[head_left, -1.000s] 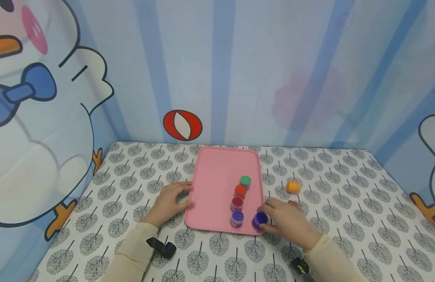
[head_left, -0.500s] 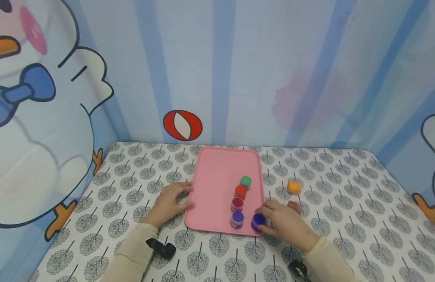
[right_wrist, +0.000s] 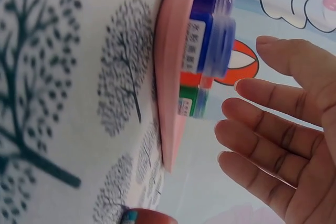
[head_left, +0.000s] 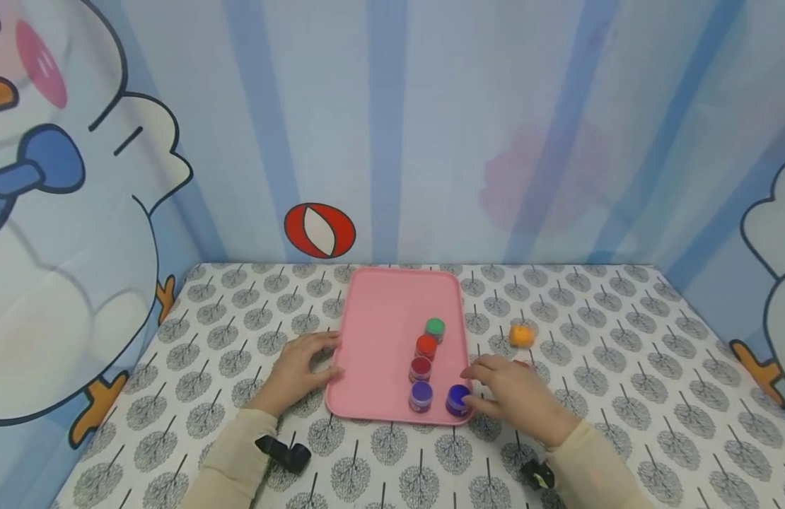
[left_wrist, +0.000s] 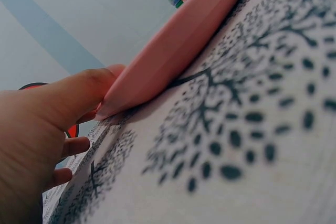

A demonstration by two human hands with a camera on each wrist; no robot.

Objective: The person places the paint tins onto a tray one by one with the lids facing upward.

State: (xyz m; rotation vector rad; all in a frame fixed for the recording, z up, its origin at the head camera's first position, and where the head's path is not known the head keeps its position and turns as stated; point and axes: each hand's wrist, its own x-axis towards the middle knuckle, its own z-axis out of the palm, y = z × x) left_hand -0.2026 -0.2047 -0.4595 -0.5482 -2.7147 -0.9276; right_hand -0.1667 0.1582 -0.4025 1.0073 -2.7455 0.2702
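Observation:
My left hand [head_left: 298, 373] rests at the left edge of a pink tray [head_left: 373, 311]; in the left wrist view the thumb [left_wrist: 79, 93] touches the tray's rim, the other fingers loosely bent. A blue paint jar [head_left: 457, 400] stands upright in the tray's near right corner. Beside it my right hand [head_left: 516, 396] is spread with nothing in its grasp. In the right wrist view its fingers are apart from the blue jar [right_wrist: 207, 45]. Left of that jar a row runs away from me: a purple jar [head_left: 421, 397], a dark red jar [head_left: 421, 369], an orange-red jar [head_left: 426, 346] and a green jar [head_left: 435, 329].
On the tree-patterned tablecloth [head_left: 590, 367], right of the tray, lies an orange jar [head_left: 522, 336]. A reddish-brown jar [right_wrist: 149, 217] lies near it, mostly hidden behind my right hand in the head view. A printed curtain [head_left: 443, 141] closes off the back.
My right fingers have let go of the blue jar and drawn back slightly to its right. That jar has shifted slightly left on the tray. The left hand stays at the tray's edge.

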